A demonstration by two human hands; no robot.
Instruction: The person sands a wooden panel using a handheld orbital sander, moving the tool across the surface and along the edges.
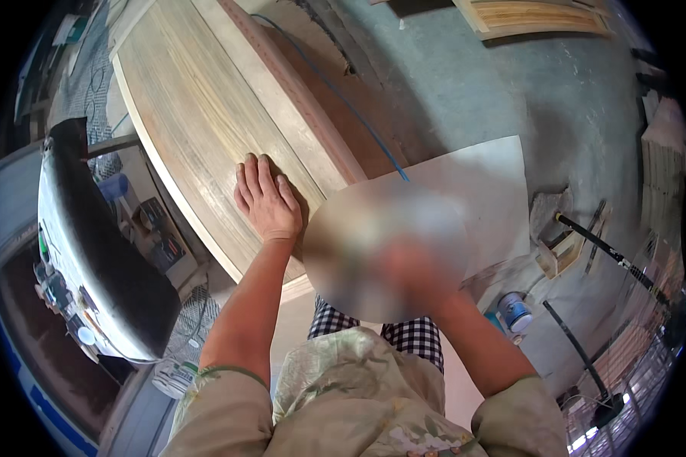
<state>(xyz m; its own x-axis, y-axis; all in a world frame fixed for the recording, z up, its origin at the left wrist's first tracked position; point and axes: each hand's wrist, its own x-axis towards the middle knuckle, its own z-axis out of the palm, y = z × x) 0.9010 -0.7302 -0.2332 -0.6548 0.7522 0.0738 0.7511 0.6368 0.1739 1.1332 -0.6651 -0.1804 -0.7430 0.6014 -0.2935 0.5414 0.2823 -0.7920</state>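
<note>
A long wooden panel (pixel 198 99) with a pale edge lies in front of me, running away to the upper left. Flat on its near part rests my left hand (pixel 267 202), fingers stretched out and holding nothing. My right hand (pixel 411 266) is at the panel's near right corner, inside a large blurred patch. The blur hides its fingers and whatever they may hold. A blue hose (pixel 343 103) runs along the floor beside the panel and disappears into the blurred patch.
A white sheet (pixel 495 190) lies on the floor at right, near a paint can (pixel 515 312) and a wooden box (pixel 562 255). Black poles (pixel 606 247) stand further right. At left is a cluttered bench (pixel 76 266). Another wooden panel (pixel 541 17) lies at the back.
</note>
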